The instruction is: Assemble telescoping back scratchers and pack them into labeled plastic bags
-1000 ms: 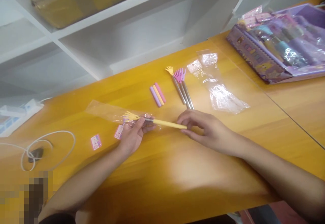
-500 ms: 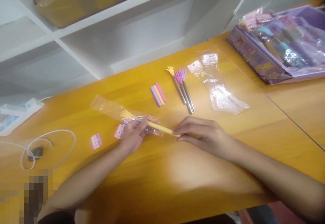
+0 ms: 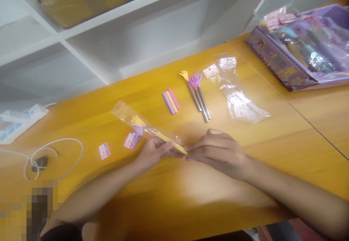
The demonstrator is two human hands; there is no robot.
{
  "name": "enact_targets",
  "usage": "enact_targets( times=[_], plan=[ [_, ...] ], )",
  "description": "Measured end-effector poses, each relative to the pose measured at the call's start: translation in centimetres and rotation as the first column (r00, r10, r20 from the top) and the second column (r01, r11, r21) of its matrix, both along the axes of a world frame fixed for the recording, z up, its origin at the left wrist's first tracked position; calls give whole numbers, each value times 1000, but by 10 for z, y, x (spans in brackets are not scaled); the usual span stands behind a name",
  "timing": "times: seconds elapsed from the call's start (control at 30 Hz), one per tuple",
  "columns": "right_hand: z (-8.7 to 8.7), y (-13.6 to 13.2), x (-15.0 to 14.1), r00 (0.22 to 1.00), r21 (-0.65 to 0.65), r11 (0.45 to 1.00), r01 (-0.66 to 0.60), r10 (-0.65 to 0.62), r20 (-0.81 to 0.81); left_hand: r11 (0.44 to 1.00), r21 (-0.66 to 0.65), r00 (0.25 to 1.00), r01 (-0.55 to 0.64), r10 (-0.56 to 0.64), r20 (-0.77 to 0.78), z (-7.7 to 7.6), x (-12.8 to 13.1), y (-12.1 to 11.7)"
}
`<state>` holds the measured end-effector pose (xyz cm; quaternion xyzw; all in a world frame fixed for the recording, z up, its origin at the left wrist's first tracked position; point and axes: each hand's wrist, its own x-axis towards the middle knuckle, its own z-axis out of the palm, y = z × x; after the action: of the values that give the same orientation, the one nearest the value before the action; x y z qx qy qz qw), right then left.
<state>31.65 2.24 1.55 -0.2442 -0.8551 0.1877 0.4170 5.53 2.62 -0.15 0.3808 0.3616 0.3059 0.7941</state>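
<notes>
A back scratcher (image 3: 169,141) with a yellow handle, a short metal rod and a yellow hand-shaped head lies slantwise, largely within a clear plastic bag (image 3: 121,110). My left hand (image 3: 155,151) is closed around its handle, thumb on top. At the handle's lower end, my right hand (image 3: 218,153) pinches with fingers together; whether they also grip the bag's edge is hard to see. Beyond the hands lie several metal-rod back scratchers (image 3: 198,95) with yellow, pink and purple heads. Beside them are loose handle sleeves (image 3: 171,101) in purple, yellow and pink. Small printed cards (image 3: 131,140) lie near my left hand.
Clear plastic bags (image 3: 240,99) lie right of the scratchers. A purple display box (image 3: 282,60) of bagged scratchers stands at the right. On the left are another card (image 3: 104,151), a white cable (image 3: 68,139) and a power strip (image 3: 23,121). White shelving (image 3: 136,19) borders the table (image 3: 152,204).
The handle has slid into the bag, and my left hand has shifted right along it. My right hand has moved slightly down and stays at the handle's end.
</notes>
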Motion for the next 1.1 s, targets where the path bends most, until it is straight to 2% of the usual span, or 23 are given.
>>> enact_targets(
  times=[0.13, 0.23, 0.4, 0.53, 0.87, 0.97, 1.1],
  plan=[
    [2, -2, -4, 1000, -3, 1000, -17, 17, -9, 1000, 0, 1000, 5, -5, 30, -3, 2, -7],
    [7, -3, -6, 1000, -17, 999, -29, 29, -8, 998, 2, 998, 60, -60, 29, -2, 4, -12],
    [15, -8, -10, 998, -57, 997, -57, 56, -23, 974, -118, 976, 193, -179, 122, -1, 9, -20],
    [13, -14, -12, 999, -95, 995, -21, 19, -28, 951, -167, 956, 260, -229, 183, -2, 9, -23],
    [10, -16, -17, 999, -38, 999, 38, -37, 32, 934, -167, 945, 317, -297, 134, 5, 9, -18],
    [7, -9, -12, 998, -54, 998, -21, 25, 66, 942, -130, 949, 309, -297, 100, 6, 8, -18],
    [3, 4, -1, 970, -99, 976, -192, 204, 131, 950, -154, 960, 273, -258, 112, 3, 4, -17]
  ],
)
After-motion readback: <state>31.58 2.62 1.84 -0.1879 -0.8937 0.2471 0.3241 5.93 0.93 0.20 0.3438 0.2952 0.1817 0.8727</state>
